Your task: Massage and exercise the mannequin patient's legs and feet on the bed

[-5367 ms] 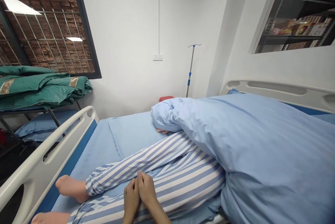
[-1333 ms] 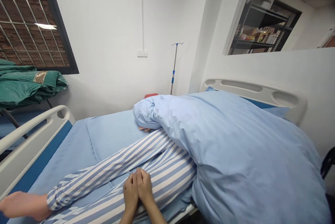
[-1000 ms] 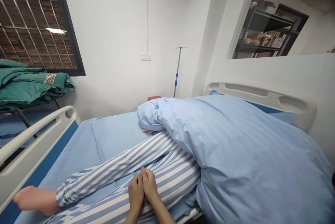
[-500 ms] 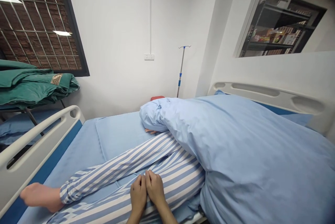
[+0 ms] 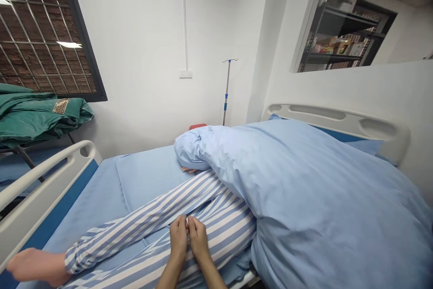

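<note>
At far left a barred window (image 5: 43,36) looks onto brick, and below it green bedding (image 5: 37,117) lies piled on a rack. Next comes the footboard (image 5: 72,160) of a bed, with a bare foot (image 5: 37,265) beside it. Striped trousers (image 5: 162,212) lie slantwise from the foot across the blue sheet (image 5: 149,167) to the quilt.

Over the trousers, near the middle, is the left hand (image 5: 178,230), its fingers curled inward. The right hand (image 5: 199,232) faces it, curled likewise, the two close together (whether either grips anything, or rests on the cloth, I cannot tell). Behind them, a socket (image 5: 186,74) is on the wall, fingers (image 5: 188,170) of another hand show under the quilt's edge, and something red (image 5: 198,126) peeps over the bed.

Then a hooked pole (image 5: 226,95) stands upright; the puffy blue quilt (image 5: 297,190) spreads rightward towards the headboard (image 5: 341,117), and loaded shelves (image 5: 338,36) show through an opening.
</note>
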Demonstrator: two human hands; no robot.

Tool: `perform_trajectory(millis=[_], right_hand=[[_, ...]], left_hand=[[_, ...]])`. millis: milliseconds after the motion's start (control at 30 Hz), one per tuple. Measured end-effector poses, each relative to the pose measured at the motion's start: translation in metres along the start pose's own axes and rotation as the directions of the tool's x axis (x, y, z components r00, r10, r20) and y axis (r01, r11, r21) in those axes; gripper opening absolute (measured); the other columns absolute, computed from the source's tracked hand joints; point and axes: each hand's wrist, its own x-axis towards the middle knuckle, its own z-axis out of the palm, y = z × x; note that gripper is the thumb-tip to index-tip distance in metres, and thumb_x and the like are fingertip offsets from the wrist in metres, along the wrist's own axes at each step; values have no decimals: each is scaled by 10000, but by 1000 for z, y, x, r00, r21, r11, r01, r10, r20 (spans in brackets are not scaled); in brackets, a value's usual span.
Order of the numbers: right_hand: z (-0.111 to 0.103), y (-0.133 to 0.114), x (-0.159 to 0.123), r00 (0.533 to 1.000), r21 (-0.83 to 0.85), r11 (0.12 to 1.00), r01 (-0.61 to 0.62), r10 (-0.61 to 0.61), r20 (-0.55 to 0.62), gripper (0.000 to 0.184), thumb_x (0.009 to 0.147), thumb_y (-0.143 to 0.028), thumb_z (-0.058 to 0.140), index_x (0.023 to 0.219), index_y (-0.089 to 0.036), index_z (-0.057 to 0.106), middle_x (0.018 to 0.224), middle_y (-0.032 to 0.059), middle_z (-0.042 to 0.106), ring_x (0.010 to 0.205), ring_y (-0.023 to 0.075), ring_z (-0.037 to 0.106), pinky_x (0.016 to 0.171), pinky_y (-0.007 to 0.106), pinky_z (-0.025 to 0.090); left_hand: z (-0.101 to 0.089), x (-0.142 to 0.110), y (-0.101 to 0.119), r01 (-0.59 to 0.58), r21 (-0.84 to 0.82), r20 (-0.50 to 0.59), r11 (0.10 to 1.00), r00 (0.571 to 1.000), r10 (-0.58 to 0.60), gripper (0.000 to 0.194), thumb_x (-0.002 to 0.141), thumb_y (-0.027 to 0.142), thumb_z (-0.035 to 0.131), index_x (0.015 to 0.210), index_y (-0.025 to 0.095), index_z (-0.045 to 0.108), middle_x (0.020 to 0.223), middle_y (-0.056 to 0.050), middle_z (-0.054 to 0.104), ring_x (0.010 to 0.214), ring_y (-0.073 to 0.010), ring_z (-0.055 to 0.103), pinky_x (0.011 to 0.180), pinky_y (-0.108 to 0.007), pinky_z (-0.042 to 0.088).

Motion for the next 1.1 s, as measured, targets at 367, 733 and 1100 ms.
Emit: perform_trajectory(millis=[367, 733, 1100], right_hand=[[0, 2, 1, 997, 102, 994, -50, 56, -59, 343, 850, -420, 376, 585, -202, 357, 549, -41, 375, 538, 110, 346, 523, 225, 317], [-31, -36, 13, 986, -370, 915, 163, -135, 102, 381, 893, -340, 322, 560, -186, 427, 494, -21, 450, 489, 101, 384, 515, 239, 226], [-29, -3, 5, 987, -336, 929, 155, -131, 96, 396, 906, -364, 311, 599, -184, 484, 518, -11, 490, 507, 102, 441, 529, 232, 250]], left_hand=[[2, -16, -27, -181, 441, 2, 879, 980, 201, 324, 798, 419, 349, 666, 216, 565, 697, -63, 639, 692, -183, 572, 661, -276, 398], [3, -18, -23, -146, 536, 88, 832, 989, 117, 334, 837, 370, 272, 660, 218, 511, 662, -56, 627, 661, -193, 556, 625, -277, 338], [4, -19, -21, -151, 483, 63, 863, 988, 137, 364, 838, 413, 288, 661, 209, 531, 645, -53, 621, 645, -191, 555, 622, -277, 347]])
